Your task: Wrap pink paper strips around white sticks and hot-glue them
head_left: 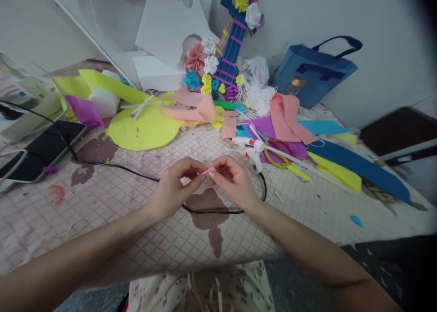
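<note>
Between my two hands, over the near middle of the table, is a small piece of pink crepe paper (209, 171). My left hand (179, 181) pinches its left end between thumb and fingertips. From the other side my right hand (234, 180) pinches it too, so the fingertips almost meet and cover much of the paper. Just beyond my right hand lies a white glue gun (253, 153), its black cord (218, 212) running under my wrists. Scissors with red and yellow handles (278, 153) rest right of the glue gun.
A blue paper guitar (232, 52) with paper flowers leans at the back wall. Left of it spreads yellow crepe paper (145, 128). Pink crepe paper (288, 118) and blue strips (362, 171) lie right, below a blue bag (310, 73). A phone (44, 150) is at the left.
</note>
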The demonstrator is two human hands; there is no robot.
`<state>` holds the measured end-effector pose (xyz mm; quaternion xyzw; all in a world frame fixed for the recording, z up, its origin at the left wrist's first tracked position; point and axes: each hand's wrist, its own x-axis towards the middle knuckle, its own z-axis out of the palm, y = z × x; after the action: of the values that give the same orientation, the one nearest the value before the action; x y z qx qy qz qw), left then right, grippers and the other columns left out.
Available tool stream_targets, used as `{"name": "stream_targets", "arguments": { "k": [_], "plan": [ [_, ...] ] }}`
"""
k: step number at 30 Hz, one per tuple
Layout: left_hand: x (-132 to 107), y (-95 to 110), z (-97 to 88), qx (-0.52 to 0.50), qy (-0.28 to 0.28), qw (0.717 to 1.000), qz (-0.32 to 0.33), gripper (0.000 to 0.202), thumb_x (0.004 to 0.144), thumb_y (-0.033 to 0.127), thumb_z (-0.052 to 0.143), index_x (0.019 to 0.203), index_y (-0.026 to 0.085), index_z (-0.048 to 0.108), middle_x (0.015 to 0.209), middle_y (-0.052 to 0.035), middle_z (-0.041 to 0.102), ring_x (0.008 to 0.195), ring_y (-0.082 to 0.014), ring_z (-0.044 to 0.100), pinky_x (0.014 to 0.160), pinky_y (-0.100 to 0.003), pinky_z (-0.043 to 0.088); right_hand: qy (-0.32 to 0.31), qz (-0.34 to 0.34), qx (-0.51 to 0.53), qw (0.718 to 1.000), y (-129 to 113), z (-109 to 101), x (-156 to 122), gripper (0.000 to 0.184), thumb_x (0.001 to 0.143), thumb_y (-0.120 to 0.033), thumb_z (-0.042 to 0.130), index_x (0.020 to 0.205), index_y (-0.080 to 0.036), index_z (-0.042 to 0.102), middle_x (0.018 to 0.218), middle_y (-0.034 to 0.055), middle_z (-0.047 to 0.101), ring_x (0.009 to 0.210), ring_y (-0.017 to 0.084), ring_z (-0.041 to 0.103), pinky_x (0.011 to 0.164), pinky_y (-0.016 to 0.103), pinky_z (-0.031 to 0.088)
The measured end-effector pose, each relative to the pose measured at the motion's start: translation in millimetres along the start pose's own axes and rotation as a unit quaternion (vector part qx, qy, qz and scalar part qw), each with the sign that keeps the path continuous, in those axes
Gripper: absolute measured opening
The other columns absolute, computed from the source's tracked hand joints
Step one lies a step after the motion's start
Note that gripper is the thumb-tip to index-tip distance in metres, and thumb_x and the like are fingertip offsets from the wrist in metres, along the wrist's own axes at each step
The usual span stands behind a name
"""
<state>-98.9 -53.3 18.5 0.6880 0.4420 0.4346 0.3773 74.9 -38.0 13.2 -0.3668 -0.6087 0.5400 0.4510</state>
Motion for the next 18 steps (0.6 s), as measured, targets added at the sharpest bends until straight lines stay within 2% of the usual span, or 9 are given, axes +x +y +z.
{"name": "stream_targets", "arguments": {
  "k": [11,15,18],
  "plan": [
    [-0.5,1.3,1.7,-0.004,0.003,1.000,-0.009,0.010,0.084,0.025,0.060,0.091,0.017,0.062,0.084,-0.0040,0.066,0.073,-0.0141,0.060,0.068,-0.029,0.052,-0.001,0.029,0.034,0.999,-2.5,0.0,1.0,0.021,0.080,-0.039,0.065,0.080,-0.021,0.054,0.072,-0.0017,0.059,0.062,0.011,0.053,0.060,0.027,0.046],
    [0.6,-1.1,1.9,-0.070,-0.006,0.997,-0.023,0.017,0.084,0.025,0.060,0.099,0.017,0.060,0.088,-0.0063,0.066,0.079,-0.0157,0.063,0.072,-0.030,0.054,-0.011,0.029,0.104,0.994,4.3,-0.9,2.8,0.019,0.081,-0.036,0.065,0.088,-0.022,0.055,0.080,0.0000,0.061,0.069,0.012,0.056,0.061,0.026,0.050],
    [1.4,-2.0,1.9,-0.090,-0.001,0.995,-0.031,0.017,0.083,0.024,0.062,0.098,0.016,0.058,0.088,-0.0064,0.065,0.080,-0.0157,0.064,0.072,-0.030,0.054,-0.024,0.046,0.121,0.991,8.0,-1.4,3.7,0.021,0.077,-0.032,0.069,0.091,-0.022,0.057,0.087,0.0004,0.061,0.074,0.012,0.057,0.060,0.024,0.050]
  ]
}}
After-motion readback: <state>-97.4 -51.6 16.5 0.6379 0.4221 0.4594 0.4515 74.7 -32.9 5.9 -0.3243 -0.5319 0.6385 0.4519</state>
